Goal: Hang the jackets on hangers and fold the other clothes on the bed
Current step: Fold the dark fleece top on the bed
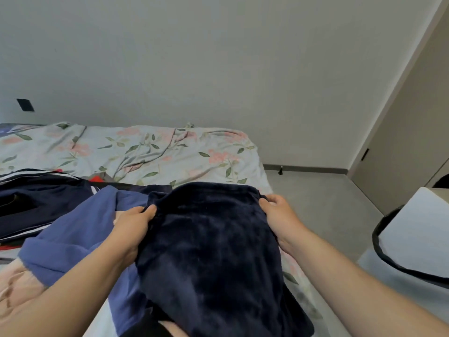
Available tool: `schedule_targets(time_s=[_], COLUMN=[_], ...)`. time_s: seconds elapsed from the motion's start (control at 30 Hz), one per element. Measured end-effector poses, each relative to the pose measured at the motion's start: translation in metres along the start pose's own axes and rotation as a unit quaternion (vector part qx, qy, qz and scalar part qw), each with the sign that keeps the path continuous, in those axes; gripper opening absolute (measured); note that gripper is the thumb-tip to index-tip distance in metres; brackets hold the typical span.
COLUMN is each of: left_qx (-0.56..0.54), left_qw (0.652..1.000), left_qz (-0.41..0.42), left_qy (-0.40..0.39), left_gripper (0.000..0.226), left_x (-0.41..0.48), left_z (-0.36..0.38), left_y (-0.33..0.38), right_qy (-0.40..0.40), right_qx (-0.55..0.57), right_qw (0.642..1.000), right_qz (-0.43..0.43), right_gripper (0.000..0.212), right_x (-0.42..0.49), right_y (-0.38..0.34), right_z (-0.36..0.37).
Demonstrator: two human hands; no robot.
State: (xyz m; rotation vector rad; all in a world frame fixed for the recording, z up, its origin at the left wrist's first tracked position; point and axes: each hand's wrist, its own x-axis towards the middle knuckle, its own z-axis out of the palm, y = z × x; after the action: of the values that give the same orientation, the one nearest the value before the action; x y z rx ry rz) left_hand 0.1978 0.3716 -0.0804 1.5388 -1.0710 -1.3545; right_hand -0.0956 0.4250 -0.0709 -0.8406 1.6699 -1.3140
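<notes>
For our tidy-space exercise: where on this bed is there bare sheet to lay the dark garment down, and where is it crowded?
Bare flowered sheet runs along the wall, beyond the striped jacket and the dark garment. A narrow strip lies right of the garment. Crowded: near left, jacket, blue shirt, pink cloth.

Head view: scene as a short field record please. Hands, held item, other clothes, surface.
held item: navy fleece garment, spread between both hands
left hand: grips its left edge
right hand: grips its right edge
other clothes: blue garment partly under it, to the left; striped navy garment farther left
surface: bed, rumpled floral sheet
</notes>
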Motion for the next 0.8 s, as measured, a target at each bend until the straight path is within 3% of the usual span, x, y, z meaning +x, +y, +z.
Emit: schedule_targets(time_s=[0.23,0.3,0.37,0.43,0.5,0.53,0.6,0.73,0.8], left_qx=[0.139,0.175,0.206,0.235,0.332,0.379,0.453,0.564,0.582], left_qw=[0.985,0.977,0.957,0.909,0.834,0.803,0.780,0.733,0.727], left_qz=[0.007,0.043,0.167,0.342,0.435,0.448,0.416,0.369,0.353], left_qy=[0.098,0.117,0.119,0.037,-0.067,-0.099,-0.116,-0.092,-0.093], left_gripper=[0.034,0.030,0.043,0.055,0.062,0.065,0.070,0.076,0.079], left_x=[0.062,0.056,0.030,-0.007,-0.032,-0.037,-0.041,-0.019,-0.002], left_z=[0.019,0.014,0.005,0.006,0.015,0.020,0.029,0.041,0.042], left_y=[-0.007,-0.012,-0.023,-0.035,-0.047,-0.055,-0.065,-0.080,-0.088], right_qy=[0.018,0.026,0.033,0.033,-0.019,-0.064,-0.122,-0.103,-0.094], right_qx=[-0.080,-0.117,-0.186,-0.260,-0.362,-0.425,-0.522,-0.566,-0.564], right_qw=[0.996,0.992,0.982,0.952,0.882,0.838,0.778,0.779,0.786], right_qz=[0.028,0.027,-0.029,-0.156,-0.302,-0.337,-0.328,-0.250,-0.235], right_gripper=[0.036,0.034,0.015,0.038,0.050,0.056,0.065,0.073,0.073], right_x=[0.078,0.076,0.057,0.020,-0.026,-0.045,-0.064,-0.044,-0.028], right_y=[0.023,0.021,0.017,0.017,0.029,0.041,0.063,0.078,0.084], right_z=[0.044,0.043,0.037,0.030,0.027,0.027,0.027,0.031,0.037])
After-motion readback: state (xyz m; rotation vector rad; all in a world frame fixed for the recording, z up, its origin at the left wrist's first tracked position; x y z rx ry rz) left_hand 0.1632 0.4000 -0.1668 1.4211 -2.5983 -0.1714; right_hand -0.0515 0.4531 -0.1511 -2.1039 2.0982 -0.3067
